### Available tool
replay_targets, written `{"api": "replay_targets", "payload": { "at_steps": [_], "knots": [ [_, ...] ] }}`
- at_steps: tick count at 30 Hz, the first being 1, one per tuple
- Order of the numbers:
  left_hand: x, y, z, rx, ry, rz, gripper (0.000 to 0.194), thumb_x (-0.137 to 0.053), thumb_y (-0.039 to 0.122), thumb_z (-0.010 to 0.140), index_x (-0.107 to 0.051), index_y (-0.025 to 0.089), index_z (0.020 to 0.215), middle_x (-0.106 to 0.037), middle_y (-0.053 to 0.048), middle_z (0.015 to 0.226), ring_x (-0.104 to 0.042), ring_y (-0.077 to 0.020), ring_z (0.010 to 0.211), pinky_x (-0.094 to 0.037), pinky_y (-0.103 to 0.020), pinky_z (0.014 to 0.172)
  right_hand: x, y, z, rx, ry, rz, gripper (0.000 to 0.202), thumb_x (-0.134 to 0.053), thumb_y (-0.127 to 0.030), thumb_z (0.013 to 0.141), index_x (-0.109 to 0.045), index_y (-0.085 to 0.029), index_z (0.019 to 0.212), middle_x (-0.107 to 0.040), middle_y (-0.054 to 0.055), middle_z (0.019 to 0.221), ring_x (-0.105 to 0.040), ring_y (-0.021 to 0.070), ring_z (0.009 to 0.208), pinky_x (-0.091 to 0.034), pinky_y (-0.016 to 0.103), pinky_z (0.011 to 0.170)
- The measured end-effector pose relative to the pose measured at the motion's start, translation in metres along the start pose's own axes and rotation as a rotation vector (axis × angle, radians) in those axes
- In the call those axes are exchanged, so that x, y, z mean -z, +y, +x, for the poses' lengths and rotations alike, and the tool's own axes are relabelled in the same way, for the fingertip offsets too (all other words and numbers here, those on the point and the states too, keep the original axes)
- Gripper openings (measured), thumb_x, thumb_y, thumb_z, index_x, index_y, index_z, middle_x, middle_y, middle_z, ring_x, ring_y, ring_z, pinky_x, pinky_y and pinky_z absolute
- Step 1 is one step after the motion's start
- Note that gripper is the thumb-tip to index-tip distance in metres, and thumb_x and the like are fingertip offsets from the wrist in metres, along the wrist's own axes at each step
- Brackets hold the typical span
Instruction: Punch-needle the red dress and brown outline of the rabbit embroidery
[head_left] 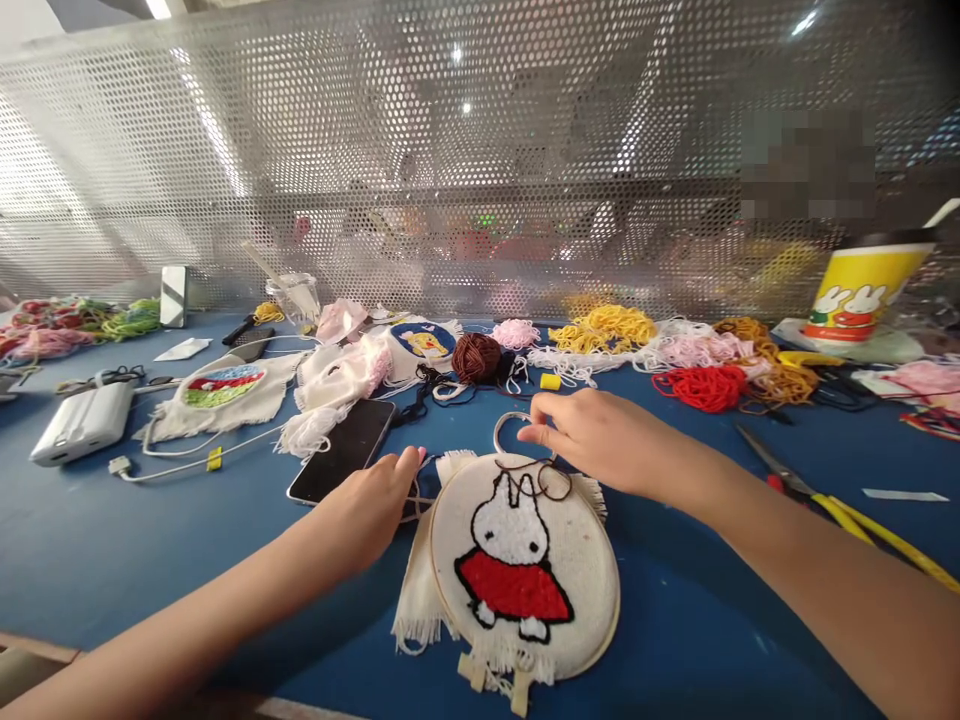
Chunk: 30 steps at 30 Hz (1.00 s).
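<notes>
- Since the head camera looks forward and down, the embroidery hoop (617,610) shows at the lower middle of its view, on the blue table (686,650) between the two forearms.
- Cream cloth (592,560) is stretched in the hoop, bearing a white rabbit figure (514,590) in a red dress with black outlines; fringed edges stick out at the left and bottom.
- The left hand (379,505) is just beside the hoop's upper left edge, fingers bent and close together; whether they grip anything cannot be told.
- The right hand (581,430) is at the hoop's upper edge, thumb and forefinger curled toward each other next to a pale curved cord (500,430); whether it grasps anything cannot be told.
- A dark thread (556,497) loops over the cloth near the rabbit's ears.
- Near the left hand lies a dark-screened smartphone (349,450); farther left is a white power bank (86,422).
- Beyond the hoop are a brown yarn ball (476,358), a small yellow spool (550,382) and yellow yarn (606,330).
- To the right are red yarn (701,388), yellow-handled scissors (844,518) and a rabbit-printed cup (862,300).
</notes>
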<state>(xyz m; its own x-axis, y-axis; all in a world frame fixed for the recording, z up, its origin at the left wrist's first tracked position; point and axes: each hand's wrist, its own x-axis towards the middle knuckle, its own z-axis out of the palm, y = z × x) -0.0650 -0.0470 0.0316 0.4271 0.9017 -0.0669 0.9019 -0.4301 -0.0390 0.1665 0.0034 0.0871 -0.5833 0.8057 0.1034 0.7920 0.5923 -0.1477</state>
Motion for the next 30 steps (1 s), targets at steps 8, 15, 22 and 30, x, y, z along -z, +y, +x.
{"api": "replay_targets", "payload": {
  "at_steps": [8,15,22,30],
  "knots": [
    [0.037,-0.011,-0.02,0.123,-0.003,-0.567,0.02,-0.036,0.025,0.078,-0.033,0.019,0.097,-0.051,-0.001,0.073,-0.053,-0.0134,0.057,-0.043,-0.026,0.051,0.007,0.005,-0.004,0.145,0.003,0.094,0.029,-0.036,-0.018,0.082,-0.045,-0.018,0.054,-0.039,-0.004,0.044,-0.033,0.0067,0.039,-0.025,0.019,0.041],
    [0.053,-0.001,-0.01,0.123,-0.015,-1.043,0.011,-0.04,0.029,0.078,-0.042,0.02,0.085,-0.05,0.0,0.08,-0.047,-0.0069,0.051,-0.04,-0.019,0.046,0.012,-0.003,-0.009,0.087,0.023,0.179,0.024,-0.039,-0.025,0.082,-0.052,-0.019,0.062,-0.044,-0.004,0.048,-0.037,0.0067,0.043,-0.026,0.018,0.042],
    [0.077,0.019,0.011,0.029,0.1,-0.855,0.017,-0.049,0.033,0.073,-0.056,0.018,0.077,-0.05,0.002,0.058,-0.044,-0.0093,0.051,-0.035,-0.019,0.044,0.008,-0.01,-0.016,0.154,0.196,0.061,0.033,-0.044,-0.026,0.079,-0.046,-0.018,0.111,-0.06,0.001,0.063,-0.052,0.0121,0.052,-0.035,0.021,0.048],
    [0.098,0.042,0.036,-0.206,0.079,-0.927,0.025,-0.037,0.027,0.079,-0.06,0.02,0.086,-0.056,0.002,0.062,-0.052,-0.0115,0.058,-0.043,-0.022,0.055,-0.002,0.003,-0.006,0.21,0.302,0.05,0.025,-0.033,-0.02,0.083,-0.057,-0.014,0.085,-0.063,0.005,0.072,-0.057,0.0152,0.062,-0.037,0.024,0.055]
  ]
}}
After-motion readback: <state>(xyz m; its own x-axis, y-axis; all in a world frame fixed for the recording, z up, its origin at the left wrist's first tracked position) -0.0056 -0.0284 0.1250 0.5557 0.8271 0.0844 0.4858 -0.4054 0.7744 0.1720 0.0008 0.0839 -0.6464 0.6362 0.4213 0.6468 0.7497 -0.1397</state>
